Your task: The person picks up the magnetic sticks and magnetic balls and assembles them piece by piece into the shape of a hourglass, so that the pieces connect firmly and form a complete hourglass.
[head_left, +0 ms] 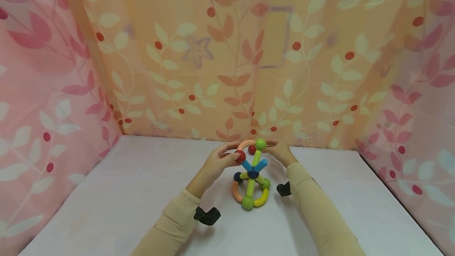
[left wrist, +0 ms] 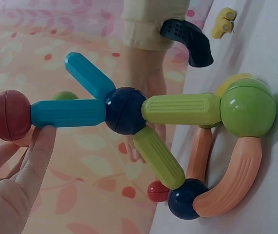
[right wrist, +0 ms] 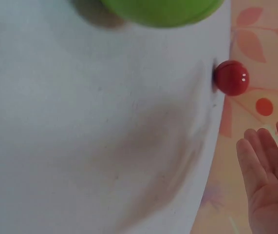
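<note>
A toy built of magnetic sticks and balls stands on the table, with a dark blue ball (head_left: 253, 174) at its middle. My left hand (head_left: 217, 160) pinches a red ball (left wrist: 10, 115) at the end of a blue stick (left wrist: 68, 113); one finger lies along that stick. A curved orange stick (head_left: 245, 144) runs behind the red ball towards the top green ball (head_left: 261, 144). My right hand (head_left: 281, 152) is beside that green ball, its fingertips partly hidden behind it. In the right wrist view its fingers (right wrist: 252, 161) are straight. A second blue stick (head_left: 261, 164) points up freely.
A loose red ball (right wrist: 231, 78) lies near the table's far edge, behind the toy. On the table (head_left: 124, 208), a small yellow piece (left wrist: 224, 23) shows in the left wrist view. Black curved fittings (head_left: 207, 216) sit at both wrists. Flowered curtains (head_left: 234, 50) close off the back and sides.
</note>
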Demonstrator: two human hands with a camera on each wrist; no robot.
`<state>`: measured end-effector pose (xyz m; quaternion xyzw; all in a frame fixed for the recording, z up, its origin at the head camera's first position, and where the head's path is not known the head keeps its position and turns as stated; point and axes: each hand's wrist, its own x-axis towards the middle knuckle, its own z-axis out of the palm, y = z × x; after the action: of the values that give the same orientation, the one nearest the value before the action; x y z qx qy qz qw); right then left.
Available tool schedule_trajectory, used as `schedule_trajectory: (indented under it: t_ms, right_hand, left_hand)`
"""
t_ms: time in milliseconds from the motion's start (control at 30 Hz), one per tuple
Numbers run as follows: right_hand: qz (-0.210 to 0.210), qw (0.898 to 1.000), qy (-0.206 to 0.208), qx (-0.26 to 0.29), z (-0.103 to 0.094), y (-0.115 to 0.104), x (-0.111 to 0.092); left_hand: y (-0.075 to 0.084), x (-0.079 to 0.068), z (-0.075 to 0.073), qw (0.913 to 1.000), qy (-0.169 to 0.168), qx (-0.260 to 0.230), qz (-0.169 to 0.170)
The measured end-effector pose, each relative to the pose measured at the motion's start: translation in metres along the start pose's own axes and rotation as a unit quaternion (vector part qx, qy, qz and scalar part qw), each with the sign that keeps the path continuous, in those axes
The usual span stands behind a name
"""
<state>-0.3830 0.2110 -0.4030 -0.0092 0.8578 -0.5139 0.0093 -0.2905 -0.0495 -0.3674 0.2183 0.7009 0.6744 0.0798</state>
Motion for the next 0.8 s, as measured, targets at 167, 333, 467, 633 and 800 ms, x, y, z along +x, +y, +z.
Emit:
schedule_trajectory:
  t_ms: [167, 333, 467, 633, 800]
  right_hand:
    - [-0.001, 0.999, -0.021, -0.028, 0.001, 0.004, 0.006]
    - [-0.006, 0.998, -0.032, -0.050, 0.005, 0.002, 0.016]
    - [-0.011, 0.996, -0.044, -0.072, 0.009, -0.001, 0.023]
    - [-0.028, 0.994, -0.074, -0.081, 0.012, 0.001, 0.026]
    - [-0.079, 0.987, -0.080, -0.117, 0.015, 0.000, 0.027]
  left_hand:
    - [-0.001, 0.000, 0.001, 1.0000, -0.003, -0.002, -0.005]
    - [-0.001, 0.001, 0.001, 1.0000, -0.001, -0.004, -0.004]
    - [0.000, 0.001, -0.001, 0.9999, 0.001, -0.010, -0.001]
    - [-0.001, 0.000, -0.001, 1.0000, -0.004, -0.007, -0.005]
    - [-0.002, 0.001, -0.001, 1.0000, -0.005, -0.004, -0.005]
